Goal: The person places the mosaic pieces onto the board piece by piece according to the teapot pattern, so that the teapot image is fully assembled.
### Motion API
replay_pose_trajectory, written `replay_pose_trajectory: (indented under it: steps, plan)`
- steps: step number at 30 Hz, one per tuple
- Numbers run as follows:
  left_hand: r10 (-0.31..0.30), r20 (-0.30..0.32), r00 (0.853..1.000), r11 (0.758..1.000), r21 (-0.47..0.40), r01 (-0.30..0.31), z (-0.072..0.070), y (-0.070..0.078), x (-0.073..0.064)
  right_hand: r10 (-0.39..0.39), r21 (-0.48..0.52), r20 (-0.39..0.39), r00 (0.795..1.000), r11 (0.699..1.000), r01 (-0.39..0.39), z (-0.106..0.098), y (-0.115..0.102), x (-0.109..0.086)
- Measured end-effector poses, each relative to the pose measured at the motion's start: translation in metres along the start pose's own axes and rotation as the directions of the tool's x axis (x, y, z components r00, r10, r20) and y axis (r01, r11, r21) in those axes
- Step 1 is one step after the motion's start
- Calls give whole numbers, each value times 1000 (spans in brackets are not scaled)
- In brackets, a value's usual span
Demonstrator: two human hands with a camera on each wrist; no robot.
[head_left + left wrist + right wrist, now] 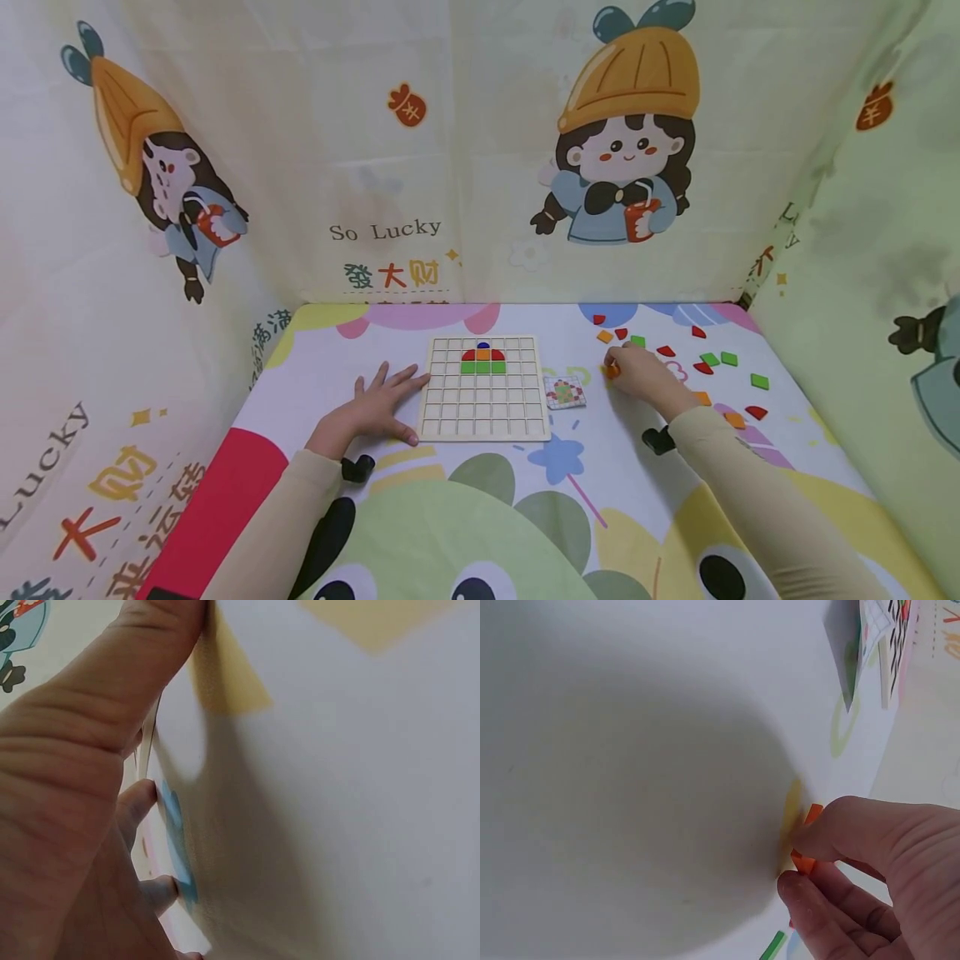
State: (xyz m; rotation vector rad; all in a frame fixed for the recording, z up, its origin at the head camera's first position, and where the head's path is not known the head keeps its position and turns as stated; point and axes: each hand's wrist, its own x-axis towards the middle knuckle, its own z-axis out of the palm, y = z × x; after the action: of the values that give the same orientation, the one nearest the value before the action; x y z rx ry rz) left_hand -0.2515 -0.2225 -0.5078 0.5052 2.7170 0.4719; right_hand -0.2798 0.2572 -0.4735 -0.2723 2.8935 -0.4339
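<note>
My left hand (382,406) lies with fingers spread at the left edge of a pale gridded board (450,417), fingertips and thumb at its rim. In the left wrist view the thumb (97,697) reaches toward that rim. Near the board's top sits a small pattern: a blue piece (483,345), an orange square (483,355) between two red rounded pieces (497,356), and green squares (469,367) below. Right of the board, my right hand (637,372) pinches an orange tile (805,862) between thumb and fingertips, close over the tabletop.
A pattern card (564,392) lies just right of the board. Loose red (757,412), green (760,382) and orange (734,420) tiles are scattered around and beyond the right hand. A printed cloth (480,167) hangs behind the table.
</note>
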Motion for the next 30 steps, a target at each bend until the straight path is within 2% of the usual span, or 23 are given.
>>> replay_pose_trajectory:
  steps: [14, 30]
  plan:
    - [8, -3, 1000, 1000, -6, -8, 0, 0, 0, -66, -23, -42, 997, 998, 65, 3, -15, 10]
    - [3, 4, 1000, 1000, 1, -3, -2, 0, -1, -74, -15, -30, 997, 997, 74, 6, -42, 18]
